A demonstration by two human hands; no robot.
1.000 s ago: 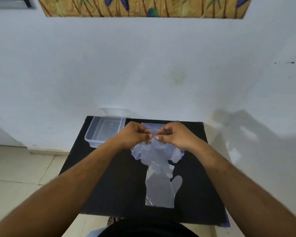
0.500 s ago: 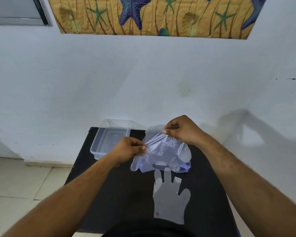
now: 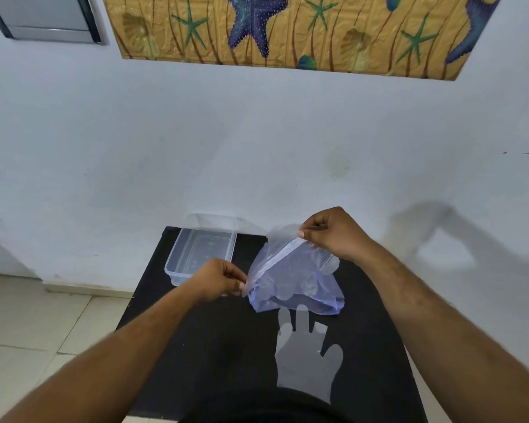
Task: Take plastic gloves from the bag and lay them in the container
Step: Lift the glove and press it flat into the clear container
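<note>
Bag [image 3: 293, 279]: your left hand [image 3: 219, 279] and right hand [image 3: 327, 233] pinch opposite mouth edges. Risk: thin gloves [image 3: 290, 290] cling, spilling short of the container [image 3: 202, 254].

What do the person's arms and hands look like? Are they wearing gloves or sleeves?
No gloves and no sleeves. The left hand and the right hand are both bare, and both forearms are uncovered all the way to the picture's edge. I see no watch, ring or bracelet. There is fine hair on the forearms. At the bottom edge a bit of dark clothing shows.
</note>
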